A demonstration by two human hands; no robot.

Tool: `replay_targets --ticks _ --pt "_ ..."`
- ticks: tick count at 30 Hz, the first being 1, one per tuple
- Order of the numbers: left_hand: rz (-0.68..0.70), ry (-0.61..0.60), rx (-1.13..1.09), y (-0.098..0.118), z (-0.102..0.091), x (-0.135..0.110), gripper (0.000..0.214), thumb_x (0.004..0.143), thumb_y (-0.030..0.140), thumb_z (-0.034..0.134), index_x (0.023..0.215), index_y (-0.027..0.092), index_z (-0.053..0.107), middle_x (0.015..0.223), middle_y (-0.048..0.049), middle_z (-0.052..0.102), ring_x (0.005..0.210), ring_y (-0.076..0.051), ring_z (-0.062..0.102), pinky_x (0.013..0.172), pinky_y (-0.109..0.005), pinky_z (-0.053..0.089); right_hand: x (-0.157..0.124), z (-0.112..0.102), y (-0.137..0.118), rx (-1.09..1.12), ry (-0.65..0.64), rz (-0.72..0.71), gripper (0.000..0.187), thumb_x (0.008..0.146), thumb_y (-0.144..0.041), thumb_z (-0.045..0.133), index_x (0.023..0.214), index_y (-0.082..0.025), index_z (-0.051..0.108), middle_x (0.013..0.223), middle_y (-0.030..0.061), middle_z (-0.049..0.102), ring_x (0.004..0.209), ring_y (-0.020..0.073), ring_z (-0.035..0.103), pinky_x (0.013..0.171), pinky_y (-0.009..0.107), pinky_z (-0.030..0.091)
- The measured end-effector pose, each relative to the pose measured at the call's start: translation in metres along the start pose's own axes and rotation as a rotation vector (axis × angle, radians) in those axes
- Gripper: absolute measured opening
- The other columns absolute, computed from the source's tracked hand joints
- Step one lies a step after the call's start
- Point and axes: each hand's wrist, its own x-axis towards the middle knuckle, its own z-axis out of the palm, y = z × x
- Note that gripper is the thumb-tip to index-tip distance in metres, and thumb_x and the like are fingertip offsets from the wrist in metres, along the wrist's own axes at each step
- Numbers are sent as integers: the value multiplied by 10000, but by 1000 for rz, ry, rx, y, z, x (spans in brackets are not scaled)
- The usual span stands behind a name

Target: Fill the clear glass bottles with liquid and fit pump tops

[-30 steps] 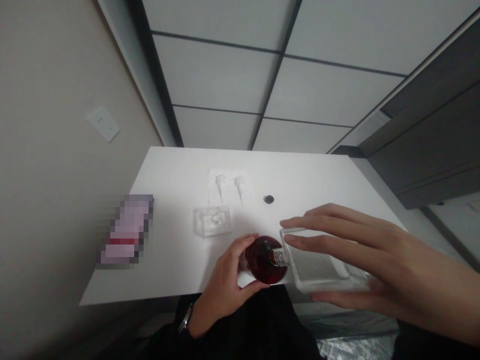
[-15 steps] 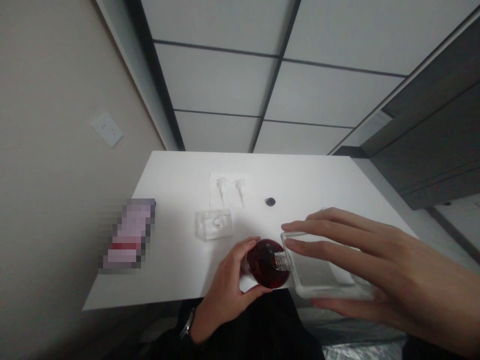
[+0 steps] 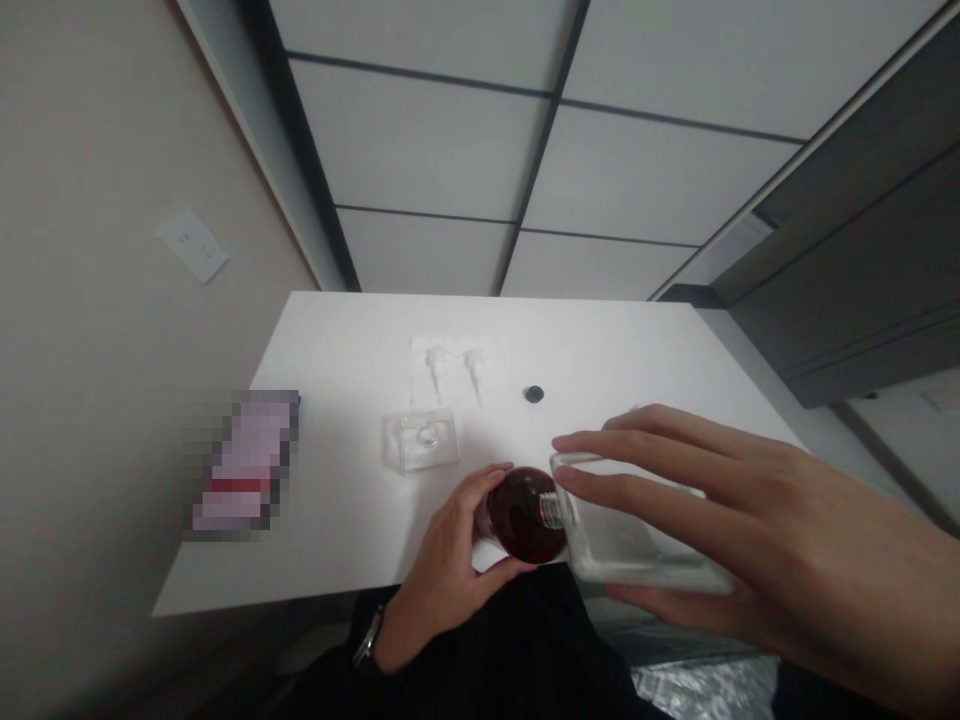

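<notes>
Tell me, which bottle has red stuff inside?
The round bottle in the left hand. The square bottle in the right hand and the small bottle on the table are clear.

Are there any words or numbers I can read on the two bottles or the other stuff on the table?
No words or numbers can be read anywhere.
The round dark red bottle in the left hand: no label shows.
The clear flat glass bottle in the right hand: plain, no print.
The pink and purple flat thing on the white table: blurred into squares, unreadable.
</notes>
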Motion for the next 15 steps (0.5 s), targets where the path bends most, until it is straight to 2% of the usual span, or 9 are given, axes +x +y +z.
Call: replay_targets --ticks 6,15 --pt "-16 2 -18 0 0 0 735 972 509 741 1586 343 372 1577 -139 538 1455 -350 553 1191 -582 500 6 -3 -2 -43 -18 1 343 954 -287 728 1276 -180 680 1235 124 787 1072 299 750 803 427 670" --pt "-54 -10 -47 4 -2 1 726 952 488 770 1571 343 417 1566 -133 546 1440 -355 560 1171 -585 519 11 -2 -7 -77 -17 -10 302 966 -294 714 1245 -179 692 1199 112 801 1049 291 757 823 426 672"
